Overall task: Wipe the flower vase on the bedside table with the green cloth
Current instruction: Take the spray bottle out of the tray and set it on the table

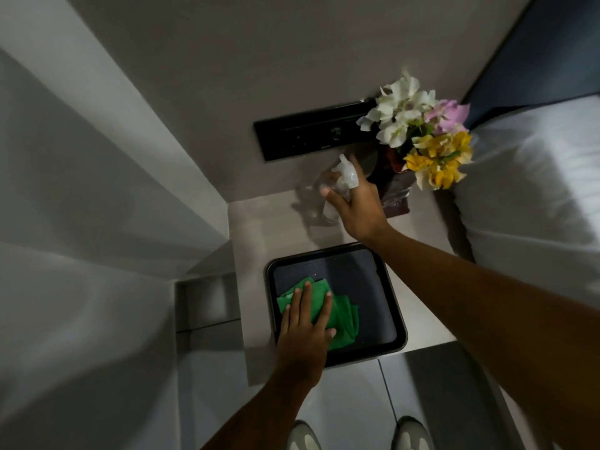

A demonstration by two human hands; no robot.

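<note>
Left hand [306,323] laid flat, fingers spread, on the green cloth [344,319] inside the dark tray [397,319] at the near edge of the bedside table [259,222] | right hand [355,206] wrapped around a clear spray bottle [345,173] farther back | vase [397,193] of flowers [418,131] seen just beside it, by the bed [535,190]

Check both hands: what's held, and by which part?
Right hand grips a clear spray bottle around its neck, below the trigger head. Left hand lies flat on the green cloth in the black tray, fingers extended; not yet gripping it.
</note>
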